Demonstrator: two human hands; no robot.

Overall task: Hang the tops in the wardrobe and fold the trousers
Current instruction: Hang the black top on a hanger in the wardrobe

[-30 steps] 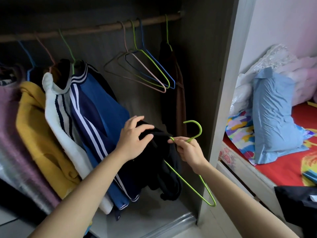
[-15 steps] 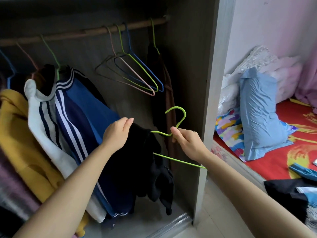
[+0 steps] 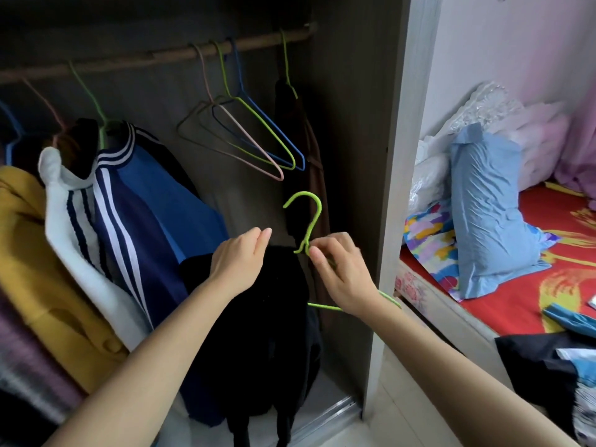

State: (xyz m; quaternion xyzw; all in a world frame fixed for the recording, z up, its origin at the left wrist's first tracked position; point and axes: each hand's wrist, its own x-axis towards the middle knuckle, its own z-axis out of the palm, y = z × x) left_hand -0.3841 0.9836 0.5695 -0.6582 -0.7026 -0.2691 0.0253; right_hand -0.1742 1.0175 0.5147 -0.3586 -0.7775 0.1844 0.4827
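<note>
A black top (image 3: pixel 264 321) hangs below my hands in front of the open wardrobe. My left hand (image 3: pixel 238 259) grips its upper edge, fingers over the cloth. My right hand (image 3: pixel 338 272) pinches a green wire hanger (image 3: pixel 308 221) at the base of its hook, which points up. The hanger's left side is hidden inside the black top; its right arm sticks out past my right wrist. The wardrobe rail (image 3: pixel 161 58) runs across the top.
Empty hangers (image 3: pixel 254 137) hang on the rail beside a dark brown garment (image 3: pixel 300 130). A blue striped jacket (image 3: pixel 145 201), a white top and a yellow top (image 3: pixel 42 269) hang at left. The wardrobe's side panel (image 3: pixel 400 188) stands right; beyond is a bed (image 3: pixel 522 285) with pillows and clothes.
The hanger has turned upright and its left side has gone into the black top. Both hands have come closer together, and the top now hangs from them.
</note>
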